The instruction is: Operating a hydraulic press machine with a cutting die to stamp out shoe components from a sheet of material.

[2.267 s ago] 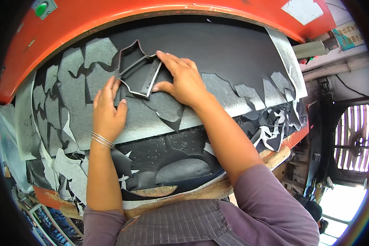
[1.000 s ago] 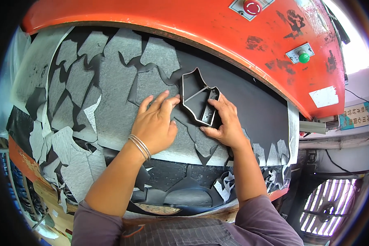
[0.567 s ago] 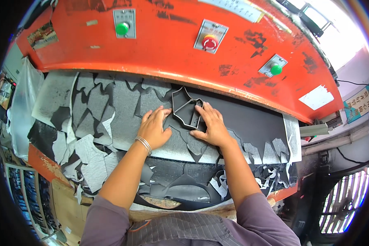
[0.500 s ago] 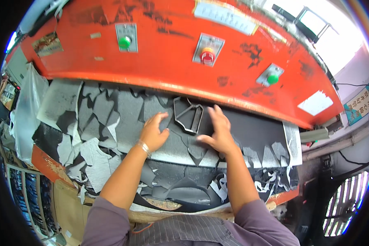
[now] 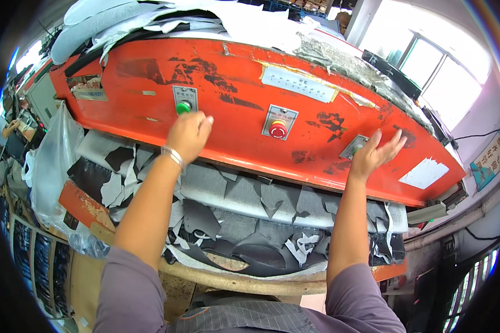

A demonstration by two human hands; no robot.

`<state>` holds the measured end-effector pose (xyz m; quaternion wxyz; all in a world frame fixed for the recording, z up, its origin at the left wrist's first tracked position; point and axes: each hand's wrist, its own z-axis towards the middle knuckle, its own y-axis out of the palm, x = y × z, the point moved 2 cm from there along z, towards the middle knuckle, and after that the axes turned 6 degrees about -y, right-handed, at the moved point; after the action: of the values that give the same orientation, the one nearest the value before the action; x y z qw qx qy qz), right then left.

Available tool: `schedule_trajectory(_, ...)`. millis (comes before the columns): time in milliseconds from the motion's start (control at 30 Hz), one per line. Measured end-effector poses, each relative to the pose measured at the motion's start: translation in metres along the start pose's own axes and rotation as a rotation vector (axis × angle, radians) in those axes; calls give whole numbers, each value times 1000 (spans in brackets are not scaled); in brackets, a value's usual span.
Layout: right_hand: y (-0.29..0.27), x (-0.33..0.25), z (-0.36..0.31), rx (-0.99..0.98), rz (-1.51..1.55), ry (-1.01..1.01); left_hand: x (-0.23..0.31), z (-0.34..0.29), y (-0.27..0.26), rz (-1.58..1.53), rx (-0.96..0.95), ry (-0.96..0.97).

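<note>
My left hand (image 5: 190,136) is raised against the red machine front, its fingers curled in, at the lower edge of the left green push button (image 5: 183,107); it appears to touch the button. Over the right green button (image 5: 357,149) lies my right hand (image 5: 375,155), fingers stretched and apart, hiding most of that button. Between them sits a red stop button (image 5: 278,130) on its plate. Below the beam, dark grey sheet material (image 5: 241,188) with jagged cut edges lies on the bed. The metal cutting die is almost wholly hidden under the beam.
The red machine beam (image 5: 233,133) spans the view. Pale sheets (image 5: 250,22) are heaped on top of it. Scraps (image 5: 300,247) lie along the front ledge. A clear plastic bag (image 5: 55,166) hangs at left, and a pipe (image 5: 455,216) runs at right.
Both hands have left the cutting die on the sheet and gone up and outward to the two green buttons. The left fingers have curled. My view has tilted up, showing the beam's top.
</note>
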<state>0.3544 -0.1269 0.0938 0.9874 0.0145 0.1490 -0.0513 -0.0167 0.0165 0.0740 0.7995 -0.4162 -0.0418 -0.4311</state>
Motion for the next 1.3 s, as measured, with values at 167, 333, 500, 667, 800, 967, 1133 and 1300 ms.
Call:
schedule_trajectory(167, -107, -69, -140, -752, 523, -48, 30, -184, 0, -252, -643, -246)
schedule_trajectory(333, -222, -164, -217, -1607, 628, -225, 72, -307, -21, -166, -679, -14)
schedule_trajectory(500, -234, -183, -236, -1545, 434, -240, 87, -317, -20, -15, -551, -66)
schedule_trajectory(667, -220, -179, -235, -1545, 441, -225, 82, -309, -13, -15, -495, -50)
schedule_trajectory(800, -208, -167, -228, -1779, 538, -232, 69, -287, -16, -137, -829, -128)
schedule_trajectory(967, -101, -145, -176, -1857, 653, 21, 43, -188, 25, -116, -798, -189)
schedule_trajectory(1133, 76, -143, -180, -1372, 190, -167, -8, -121, 109, 66, -493, -310)
schedule_trajectory(1300, 120, -124, -187, -1628, -118, -214, -11, -112, 121, 87, -875, -310)
